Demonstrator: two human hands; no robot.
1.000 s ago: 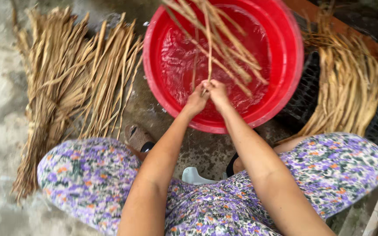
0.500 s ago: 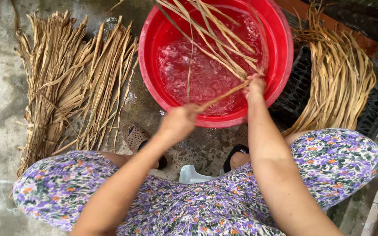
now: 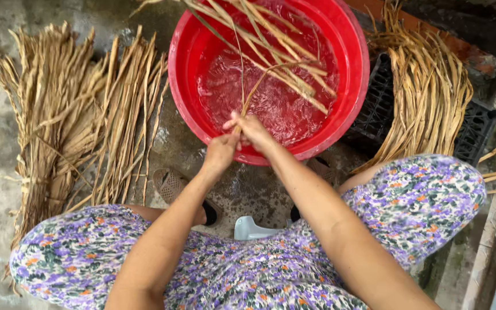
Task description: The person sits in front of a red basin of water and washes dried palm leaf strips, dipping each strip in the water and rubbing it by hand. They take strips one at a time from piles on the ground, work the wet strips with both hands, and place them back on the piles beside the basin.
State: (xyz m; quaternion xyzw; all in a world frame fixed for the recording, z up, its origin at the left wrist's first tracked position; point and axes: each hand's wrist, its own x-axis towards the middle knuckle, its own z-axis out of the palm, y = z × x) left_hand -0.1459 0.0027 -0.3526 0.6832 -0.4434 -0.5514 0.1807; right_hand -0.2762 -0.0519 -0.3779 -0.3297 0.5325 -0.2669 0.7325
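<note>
Left hand (image 3: 220,154) and right hand (image 3: 252,132) together at the near rim of the red basin (image 3: 356,86), both pinching one thin dried strand (image 3: 258,86). Tan, wet, bowed over the rippled water. More pale dried strips (image 3: 271,43) across the basin.

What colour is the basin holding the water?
Red, the basin, seen plainly in the head view.

Both hands, left hand (image 3: 220,154) and right hand (image 3: 252,131), apparently pinch one dried strip (image 3: 258,86) over the red basin (image 3: 356,86).
</note>
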